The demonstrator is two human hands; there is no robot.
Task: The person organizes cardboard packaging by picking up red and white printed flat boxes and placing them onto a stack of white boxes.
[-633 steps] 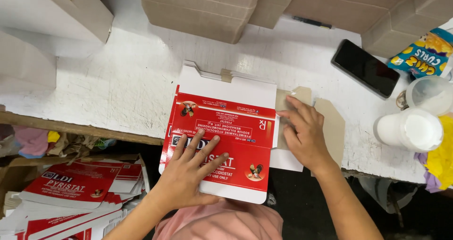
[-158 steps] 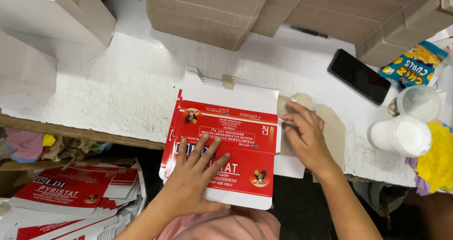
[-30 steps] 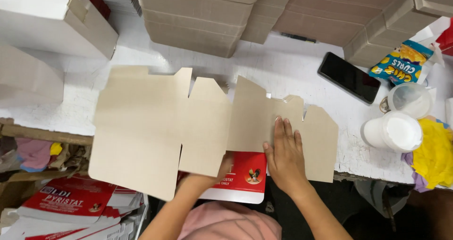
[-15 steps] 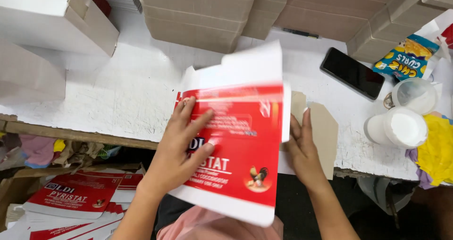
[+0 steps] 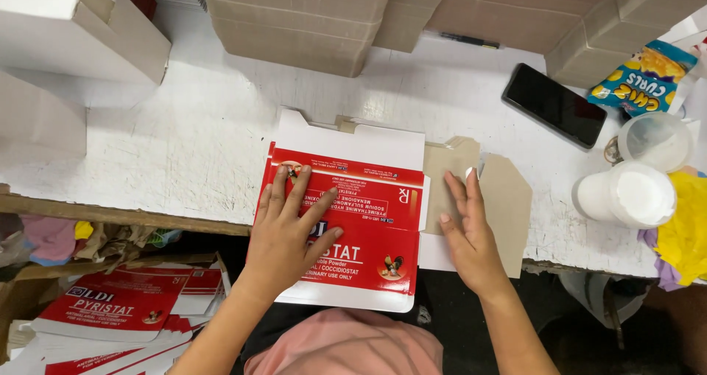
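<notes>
So the left hand (image 5: 289, 231) is spread flat, fingers fanned out, pressing down on a red and white flattened carton (image 5: 346, 220) that lies printed side up at the near edge of the white worktop (image 5: 184, 146), its near end hanging a bit past the edge. It isn't gripping anything, just palm down on the print. The right hand (image 5: 468, 231) is also open and flat, fingers together, resting just right of the carton on a plain brown cardboard blank (image 5: 508, 198) that sticks out from under it, again holding nothing. Further right there's a white lidded tub (image 5: 626, 194), a clear cup (image 5: 655, 139) behind it, some yellow cloth (image 5: 688, 224) at the right edge, a black phone (image 5: 554, 104) face down-ish, and a blue snack bag (image 5: 648, 76). Along the far side sit stacks of brown cardboard boxes (image 5: 294, 18) with a black pen (image 5: 468, 41) beside them, and white boxes (image 5: 74, 29) at far left. Down below the worktop on the left is a pile of more red flat cartons (image 5: 118, 309).
</notes>
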